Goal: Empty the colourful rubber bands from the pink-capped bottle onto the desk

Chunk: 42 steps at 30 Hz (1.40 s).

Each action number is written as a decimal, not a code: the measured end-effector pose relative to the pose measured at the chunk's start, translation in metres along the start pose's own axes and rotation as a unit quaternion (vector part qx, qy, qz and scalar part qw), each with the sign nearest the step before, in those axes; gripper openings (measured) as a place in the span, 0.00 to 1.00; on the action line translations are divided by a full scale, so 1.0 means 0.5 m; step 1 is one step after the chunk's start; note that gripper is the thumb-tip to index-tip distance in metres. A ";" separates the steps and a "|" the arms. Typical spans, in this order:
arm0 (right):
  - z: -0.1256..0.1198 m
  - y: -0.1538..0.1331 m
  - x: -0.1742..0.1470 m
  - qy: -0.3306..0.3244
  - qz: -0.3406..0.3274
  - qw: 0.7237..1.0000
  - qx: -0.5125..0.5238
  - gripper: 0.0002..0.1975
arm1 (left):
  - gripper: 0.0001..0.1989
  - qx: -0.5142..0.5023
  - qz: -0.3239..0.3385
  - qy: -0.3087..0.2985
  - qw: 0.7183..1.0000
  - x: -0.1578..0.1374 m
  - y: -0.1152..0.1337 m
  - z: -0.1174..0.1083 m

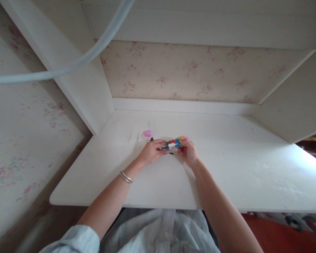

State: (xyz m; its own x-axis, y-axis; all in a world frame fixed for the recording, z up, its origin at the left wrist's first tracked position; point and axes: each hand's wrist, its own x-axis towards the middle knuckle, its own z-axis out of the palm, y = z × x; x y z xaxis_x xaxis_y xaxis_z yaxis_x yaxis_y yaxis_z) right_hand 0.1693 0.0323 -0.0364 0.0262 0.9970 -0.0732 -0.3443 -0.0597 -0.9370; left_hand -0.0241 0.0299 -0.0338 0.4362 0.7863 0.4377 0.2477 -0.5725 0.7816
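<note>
A slim clear tube (171,146) lies nearly level between my hands, just above the desk. Small pieces inside show bands of black, red, blue, yellow and pink, and a white label sits on its side. My right hand (188,151) is closed round the yellow and pink end. At the black end, the fingers of my left hand (150,152) close about the tube; whether they also pinch a loose piece is too small to see. A pink cap with a thin loop (147,133) rests beyond my left hand. Small black pieces (152,139) lie beside that hand, and another black piece (171,153) lies below the tube.
The white desk (226,168) has side panels left (94,91) and right (292,95), with a shelf (200,28) overhead. A pale cable or tube (76,65) crosses the upper left. Flowered wallpaper (163,75) covers the back wall.
</note>
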 end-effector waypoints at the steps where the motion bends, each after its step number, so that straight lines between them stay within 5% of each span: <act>1: -0.001 0.000 0.001 0.003 0.000 1.000 -0.002 0.07 | 0.12 -0.012 -0.002 -0.010 1.000 0.000 -0.001 -0.001; 13: -0.010 0.005 0.005 0.001 0.015 1.000 -0.016 0.07 | 0.11 -0.035 -0.061 -0.188 0.980 -0.009 0.007 -0.051; 22: -0.003 0.002 0.005 -0.005 0.003 1.000 -0.007 0.08 | 0.10 0.073 -0.061 -0.038 0.995 -0.001 -0.002 -0.022; 32: 0.002 0.015 0.012 0.033 -0.028 0.999 -0.028 0.11 | 0.12 0.036 -0.133 0.066 0.988 -0.003 -0.019 0.012; 42: 0.001 -0.003 0.002 0.120 -0.090 0.982 -0.113 0.15 | 0.10 0.179 -0.150 0.139 0.962 -0.007 -0.021 -0.013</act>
State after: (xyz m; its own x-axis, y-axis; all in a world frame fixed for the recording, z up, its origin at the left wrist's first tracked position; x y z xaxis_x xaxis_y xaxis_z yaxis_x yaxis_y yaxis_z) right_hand 0.1693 0.0331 -0.0350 0.2980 0.9534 0.0470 -0.0971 0.0793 -0.9921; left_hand -0.0339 0.0348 -0.0407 0.0624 0.9319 0.3574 0.6299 -0.3146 0.7101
